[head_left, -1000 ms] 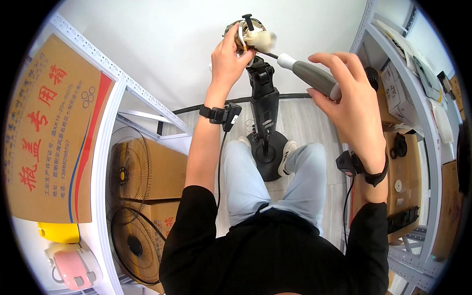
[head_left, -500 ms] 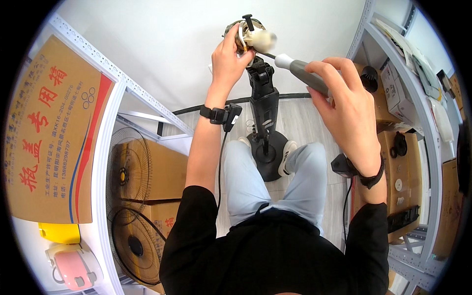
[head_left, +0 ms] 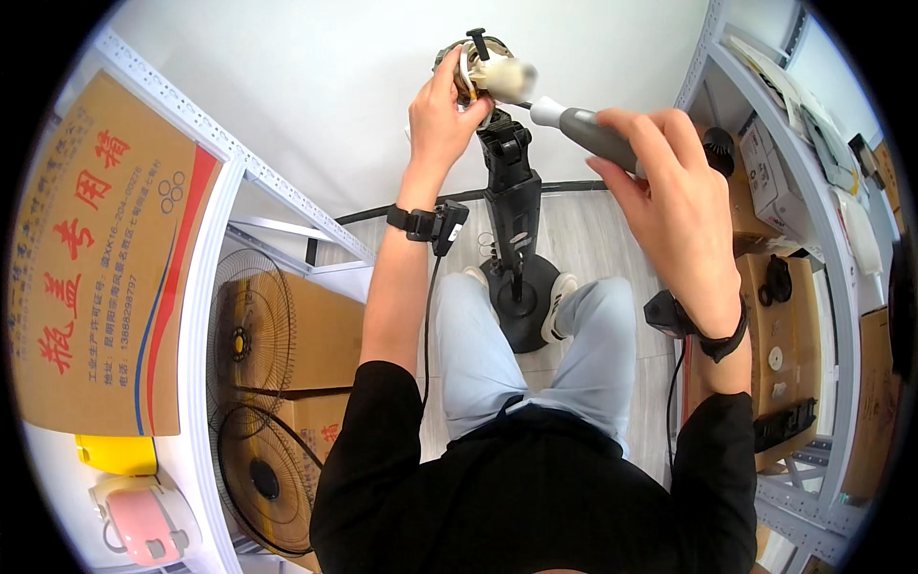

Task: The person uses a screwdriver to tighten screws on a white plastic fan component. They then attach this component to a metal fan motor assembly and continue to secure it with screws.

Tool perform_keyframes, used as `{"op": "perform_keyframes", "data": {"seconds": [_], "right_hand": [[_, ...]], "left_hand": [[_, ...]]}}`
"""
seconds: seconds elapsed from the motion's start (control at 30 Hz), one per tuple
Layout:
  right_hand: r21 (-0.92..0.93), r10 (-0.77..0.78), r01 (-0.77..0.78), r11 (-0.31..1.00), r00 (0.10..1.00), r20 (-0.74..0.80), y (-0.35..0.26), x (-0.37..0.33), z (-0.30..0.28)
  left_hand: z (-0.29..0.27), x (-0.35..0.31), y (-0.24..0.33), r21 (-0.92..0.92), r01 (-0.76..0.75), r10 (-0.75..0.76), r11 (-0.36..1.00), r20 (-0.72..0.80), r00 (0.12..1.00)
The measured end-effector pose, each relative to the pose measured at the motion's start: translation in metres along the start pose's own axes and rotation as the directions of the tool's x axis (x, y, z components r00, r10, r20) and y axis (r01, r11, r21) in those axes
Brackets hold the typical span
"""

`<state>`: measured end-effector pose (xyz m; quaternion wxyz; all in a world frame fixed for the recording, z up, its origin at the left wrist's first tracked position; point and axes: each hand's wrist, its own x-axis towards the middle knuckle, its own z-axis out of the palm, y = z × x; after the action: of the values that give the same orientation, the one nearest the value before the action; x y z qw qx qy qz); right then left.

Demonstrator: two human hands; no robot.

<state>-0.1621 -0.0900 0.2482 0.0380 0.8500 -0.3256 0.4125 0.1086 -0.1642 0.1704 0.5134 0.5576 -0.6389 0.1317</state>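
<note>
An exposed fan motor (head_left: 497, 75), cream and dark with a black knob standing up on it, tops a black fan stand (head_left: 512, 191). My left hand (head_left: 444, 122) grips the motor's left side, thumb below and fingers over the top. My right hand (head_left: 674, 187) is closed around the grey handle of a screwdriver (head_left: 595, 134) with a white collar. Its thin shaft points left at the motor's lower right; the tip is hidden or too small to make out. The stand's round base (head_left: 521, 320) rests on the floor between my feet.
On the left, two wire fan guards (head_left: 251, 320) lean on cardboard boxes (head_left: 330, 330) beside a white rack. A large printed carton (head_left: 115, 258) stands on that rack. To the right, a carton (head_left: 786, 359) bears loose black fan parts, next to a grey metal shelf (head_left: 841, 287).
My right hand has shifted its fingers slightly on the screwdriver handle, and the handle has moved a little up and left. My left hand stays on the motor.
</note>
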Motion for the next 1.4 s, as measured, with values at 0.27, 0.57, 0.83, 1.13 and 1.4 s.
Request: {"op": "perform_keyframes", "data": {"seconds": [0.27, 0.57, 0.83, 1.13, 1.4], "right_hand": [[0.116, -0.044, 0.047, 0.992, 0.998, -0.034, 0.002, 0.001, 0.002], [-0.027, 0.119, -0.119, 0.993, 0.993, 0.007, 0.004, 0.004, 0.005], [0.063, -0.139, 0.145, 0.987, 0.986, -0.088, 0.002, 0.001, 0.006], [0.152, -0.022, 0.026, 0.988, 0.999, -0.028, 0.000, 0.006, 0.004], [0.102, -0.085, 0.085, 0.991, 0.996, 0.002, 0.006, 0.009, 0.011]], "left_hand": [[-0.001, 0.000, 0.001, -0.014, 0.038, -0.038, 0.999, 0.017, 0.999], [0.001, 0.000, 0.001, -0.001, 0.011, -0.011, 1.000, 0.005, 1.000], [0.001, 0.000, -0.001, -0.013, -0.003, 0.003, 1.000, -0.006, 1.000], [-0.002, 0.000, -0.001, 0.013, 0.024, -0.024, 1.000, 0.008, 1.000], [-0.001, 0.000, 0.001, 0.000, 0.023, -0.023, 1.000, 0.005, 1.000]]}}
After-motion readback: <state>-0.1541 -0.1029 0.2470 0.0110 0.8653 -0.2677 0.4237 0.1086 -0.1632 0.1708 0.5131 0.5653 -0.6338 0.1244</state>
